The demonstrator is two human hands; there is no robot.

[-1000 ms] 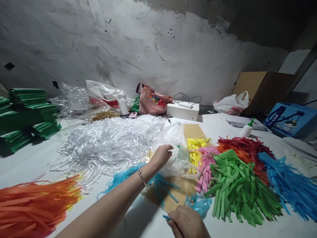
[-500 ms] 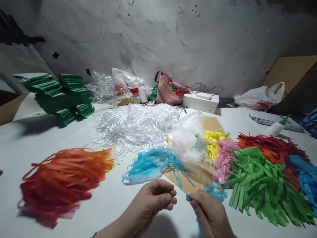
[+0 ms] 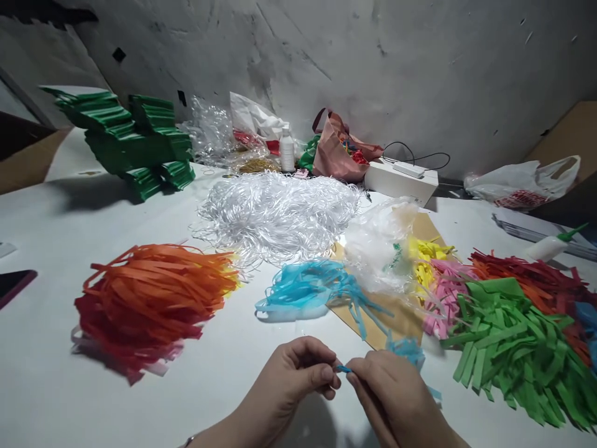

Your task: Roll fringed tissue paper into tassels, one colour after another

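Note:
Close together above the white table, my left hand [image 3: 305, 376] and my right hand [image 3: 396, 389] meet at a small twisted blue strip [image 3: 344, 368]. My left hand pinches its left end between thumb and fingertips. The right end is in the closed fingers of my right hand. A light-blue fringed bundle [image 3: 303, 289] lies just beyond both hands. More light-blue fringe [image 3: 408, 351] shows behind my right hand, partly hidden by it.
Orange and red fringe [image 3: 153, 298] lies left; green fringe [image 3: 517, 348], pink fringe [image 3: 450, 295] and yellow fringe [image 3: 426, 267] lie right. White shiny strands [image 3: 280, 214] and a clear plastic bag [image 3: 382, 246] are farther back. A dark phone [image 3: 13, 286] sits at far left.
My left hand has closed on the end of the blue strip, and the hands have come nearer each other. The view has turned left, bringing the phone into sight.

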